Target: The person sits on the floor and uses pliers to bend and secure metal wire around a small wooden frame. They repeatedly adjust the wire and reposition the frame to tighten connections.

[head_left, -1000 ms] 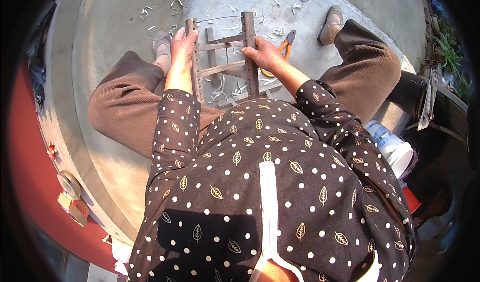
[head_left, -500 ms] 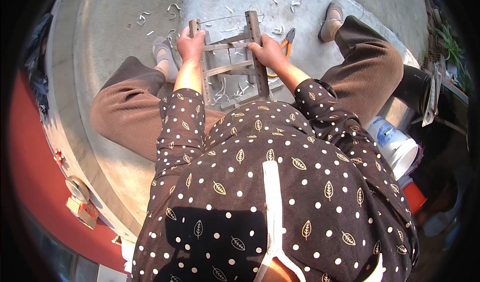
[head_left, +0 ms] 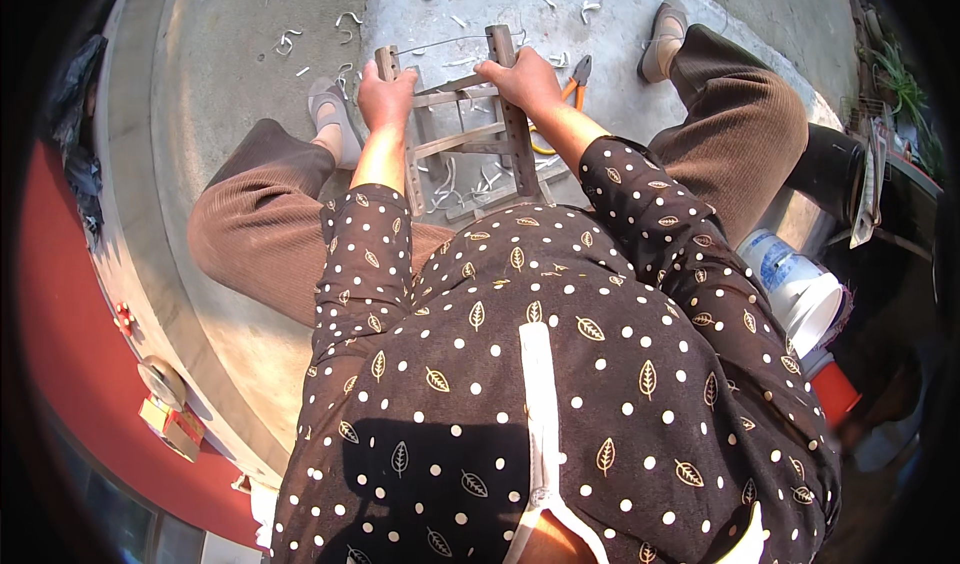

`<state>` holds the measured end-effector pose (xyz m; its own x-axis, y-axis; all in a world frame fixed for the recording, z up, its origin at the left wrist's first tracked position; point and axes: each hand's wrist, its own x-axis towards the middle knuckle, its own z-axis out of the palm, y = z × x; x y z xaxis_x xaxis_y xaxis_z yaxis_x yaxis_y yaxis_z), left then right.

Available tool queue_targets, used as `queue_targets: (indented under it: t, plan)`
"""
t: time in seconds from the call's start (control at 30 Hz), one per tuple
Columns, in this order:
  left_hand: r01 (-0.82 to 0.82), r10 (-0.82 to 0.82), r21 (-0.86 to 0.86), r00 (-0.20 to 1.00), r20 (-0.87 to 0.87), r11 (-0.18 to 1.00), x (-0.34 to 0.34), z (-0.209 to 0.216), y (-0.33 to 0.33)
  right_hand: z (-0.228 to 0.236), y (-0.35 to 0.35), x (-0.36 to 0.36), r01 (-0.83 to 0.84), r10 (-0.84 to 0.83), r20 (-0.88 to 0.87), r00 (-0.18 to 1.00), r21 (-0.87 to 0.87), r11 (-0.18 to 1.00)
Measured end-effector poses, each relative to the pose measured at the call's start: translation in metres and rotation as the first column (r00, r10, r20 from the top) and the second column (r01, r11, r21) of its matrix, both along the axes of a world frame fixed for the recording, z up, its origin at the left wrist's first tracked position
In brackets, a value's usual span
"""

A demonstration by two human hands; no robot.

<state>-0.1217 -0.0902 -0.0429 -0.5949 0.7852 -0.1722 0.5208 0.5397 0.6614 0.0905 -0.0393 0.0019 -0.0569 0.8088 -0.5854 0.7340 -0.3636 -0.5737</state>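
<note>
A wooden folding stool frame (head_left: 514, 124), with rows of holes along its rails and several crossbars, stands between my knees. A thin wire (head_left: 445, 41) runs across its far end from rail to rail. My left hand (head_left: 387, 102) is wrapped round the left rail near its far end. My right hand (head_left: 526, 80) grips the right rail near its far end, thumb reaching over the inner side. Right of that hand lies a pair of pliers (head_left: 579, 76) with orange handles, partly hidden behind my right forearm.
Cut white strips (head_left: 590, 9) are scattered over the concrete floor (head_left: 260, 74). My shoes stand either side of the frame. At the right are a white bucket (head_left: 812, 309), a red container (head_left: 833, 392) and green plants (head_left: 900, 84). A small box (head_left: 172, 429) lies at the left.
My right hand has moved up and left on its rail, its thumb now further over the inner side. The stool frame has shifted very slightly; my left hand still holds it.
</note>
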Motion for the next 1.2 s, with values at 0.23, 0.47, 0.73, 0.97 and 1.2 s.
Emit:
queue_targets:
  t: [0.23, 0.47, 0.73, 0.97, 1.2]
  plan:
    - [-0.016, 0.019, 0.050, 0.999, -0.050, 0.999, 0.005, -0.009, -0.001, -0.020, -0.002, -0.007, 0.055, -0.058, 0.046, 0.997, 0.071, 0.996]
    - [-0.105, 0.105, -0.081, 0.994, -0.001, 0.991, 0.000, -0.032, -0.034, -0.088, -0.020, 0.036, 0.000, 0.000, 0.001, 1.000, -0.044, 0.999]
    - [-0.129, 0.139, -0.114, 0.987, 0.080, 0.985, -0.004, -0.040, -0.040, -0.080, -0.023, 0.038, 0.003, -0.005, -0.044, 0.999, -0.050, 0.999]
    - [-0.149, 0.167, -0.113, 0.970, 0.178, 0.982, -0.009, -0.039, -0.038, -0.069, -0.015, 0.036, -0.077, 0.075, -0.121, 0.990, -0.018, 0.997]
    - [-0.051, 0.053, -0.023, 0.992, 0.111, 0.998, -0.023, 0.009, -0.006, -0.008, -0.003, 0.028, 0.010, -0.001, -0.318, 0.948, 0.025, 1.000]
